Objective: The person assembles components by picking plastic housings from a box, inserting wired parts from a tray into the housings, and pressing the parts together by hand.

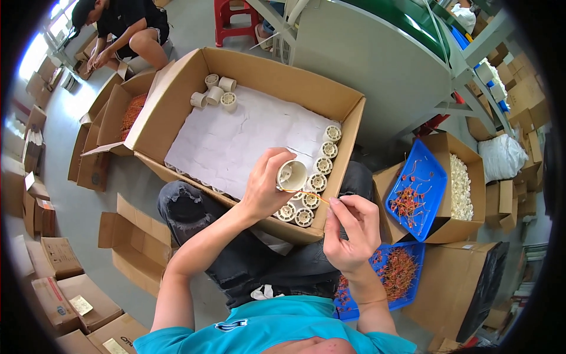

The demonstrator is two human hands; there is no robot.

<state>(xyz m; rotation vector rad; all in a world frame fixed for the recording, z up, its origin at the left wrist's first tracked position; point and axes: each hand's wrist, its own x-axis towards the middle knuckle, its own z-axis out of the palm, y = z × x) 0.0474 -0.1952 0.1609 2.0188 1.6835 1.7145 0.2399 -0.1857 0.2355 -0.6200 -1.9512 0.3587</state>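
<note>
Hands work apart: left hand (263, 189) grips a cream spool (292, 175), right hand (352, 231) pinches an orange wire (303, 193).

The person wears a turquoise t-shirt (277, 324) and dark ripped jeans (236, 248), forearms bare.

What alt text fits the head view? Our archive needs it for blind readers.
A seated person's left hand holds a cream plastic spool while the right hand feeds a thin orange wire into it, above an open cardboard box lined with white paper and rows of spools. Blue trays of orange wires sit alongside.
</note>
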